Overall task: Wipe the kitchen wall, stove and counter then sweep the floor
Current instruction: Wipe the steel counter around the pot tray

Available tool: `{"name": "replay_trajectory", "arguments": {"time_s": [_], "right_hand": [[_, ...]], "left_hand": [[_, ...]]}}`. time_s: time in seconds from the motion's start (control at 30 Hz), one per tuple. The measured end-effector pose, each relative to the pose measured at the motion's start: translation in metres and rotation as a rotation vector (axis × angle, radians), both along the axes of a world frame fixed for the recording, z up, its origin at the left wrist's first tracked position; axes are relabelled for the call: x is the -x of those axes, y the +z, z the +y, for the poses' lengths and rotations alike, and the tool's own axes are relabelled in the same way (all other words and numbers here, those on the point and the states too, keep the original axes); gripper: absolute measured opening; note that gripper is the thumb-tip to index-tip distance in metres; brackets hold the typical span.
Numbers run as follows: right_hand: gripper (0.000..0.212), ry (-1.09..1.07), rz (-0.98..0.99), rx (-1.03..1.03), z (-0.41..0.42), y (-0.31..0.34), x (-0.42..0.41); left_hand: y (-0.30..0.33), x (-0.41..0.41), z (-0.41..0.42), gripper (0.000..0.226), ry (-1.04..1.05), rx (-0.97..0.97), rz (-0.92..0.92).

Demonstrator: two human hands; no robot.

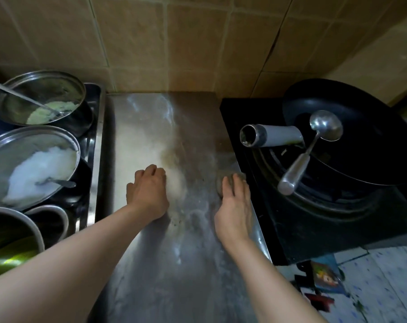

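Observation:
A steel counter [165, 264] runs down the middle, wet and smeared with whitish soapy streaks. My left hand [148, 193] rests on it near the centre with its fingers curled under; nothing shows in its grip. My right hand [234, 210] presses a round grey scrubbing pad [221, 183] onto the counter's right edge, fingers laid over the pad. The black stove [291, 229] stands right beside that hand. Tan wall tiles [197, 43] rise behind the counter.
On the stove sits a black wok [365, 141] with a grey handle [272, 136] and a steel ladle [314, 141] inside. Two steel pots of food [34, 99] [30, 166] and another pot [11, 229] stand left. Patterned floor tiles [388, 276] and clutter show at lower right.

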State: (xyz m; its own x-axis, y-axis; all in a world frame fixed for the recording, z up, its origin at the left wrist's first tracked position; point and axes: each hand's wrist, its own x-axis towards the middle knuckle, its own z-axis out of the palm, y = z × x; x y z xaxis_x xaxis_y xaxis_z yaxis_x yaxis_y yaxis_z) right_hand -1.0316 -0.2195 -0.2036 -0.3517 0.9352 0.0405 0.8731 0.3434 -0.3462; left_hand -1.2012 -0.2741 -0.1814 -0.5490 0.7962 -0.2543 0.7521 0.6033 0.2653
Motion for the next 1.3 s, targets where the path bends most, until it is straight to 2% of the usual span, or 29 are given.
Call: {"name": "replay_trajectory", "arguments": {"time_s": [0.1, 0.17, 0.23, 0.37, 0.43, 0.5, 0.57, 0.63, 0.73, 0.83, 0.97, 1.1, 1.2, 1.3], "right_hand": [[0.059, 0.149, -0.011, 0.001, -0.022, -0.003, 0.011], [0.053, 0.271, 0.071, -0.033, -0.026, -0.011, 0.01], [0.054, 0.226, 0.109, -0.012, -0.014, -0.01, 0.007], [0.062, -0.033, 0.016, 0.013, 0.001, -0.001, 0.01], [0.06, -0.014, -0.002, 0.015, -0.014, 0.005, 0.015], [0.053, 0.077, 0.042, 0.107, -0.032, 0.009, 0.014], [0.064, 0.133, 0.167, 0.221, -0.04, 0.018, 0.009], [0.054, 0.1, 0.247, 0.286, -0.032, 0.032, 0.008], [0.043, -0.072, 0.401, 0.441, -0.023, 0.056, 0.012], [0.027, -0.244, 0.755, 0.738, -0.019, 0.078, 0.02], [0.031, -0.401, 1.265, 1.102, -0.023, 0.116, 0.024], [0.038, -0.402, 1.37, 1.315, -0.025, 0.132, 0.033], [0.037, -0.355, 1.4, 1.392, -0.028, 0.144, 0.041], [0.028, -0.227, 1.41, 1.32, -0.035, 0.155, 0.04]], "left_hand": [[0.001, -0.005, -0.003, 0.047, -0.002, 0.009, -0.009], [0.002, -0.005, -0.004, 0.048, 0.0, 0.01, -0.009], [0.002, -0.003, -0.004, 0.048, 0.001, 0.012, -0.005], [0.003, 0.0, -0.005, 0.048, 0.009, 0.018, -0.017], [0.003, -0.002, -0.006, 0.048, 0.012, 0.018, -0.034], [0.005, -0.004, -0.007, 0.049, 0.017, 0.018, -0.06], [0.01, -0.008, -0.01, 0.051, 0.041, 0.016, -0.105], [0.017, -0.009, -0.012, 0.056, 0.068, 0.015, -0.148], [0.035, -0.009, -0.017, 0.062, 0.118, -0.025, -0.206], [0.057, -0.008, -0.024, 0.061, 0.185, -0.085, -0.31], [0.085, -0.013, -0.037, 0.041, 0.289, -0.233, -0.588], [0.114, -0.027, -0.043, 0.007, 0.37, -0.349, -0.905], [0.132, -0.025, -0.047, 0.006, 0.458, -0.367, -1.071], [0.141, -0.016, -0.051, 0.021, 0.479, -0.41, -1.135]]}}
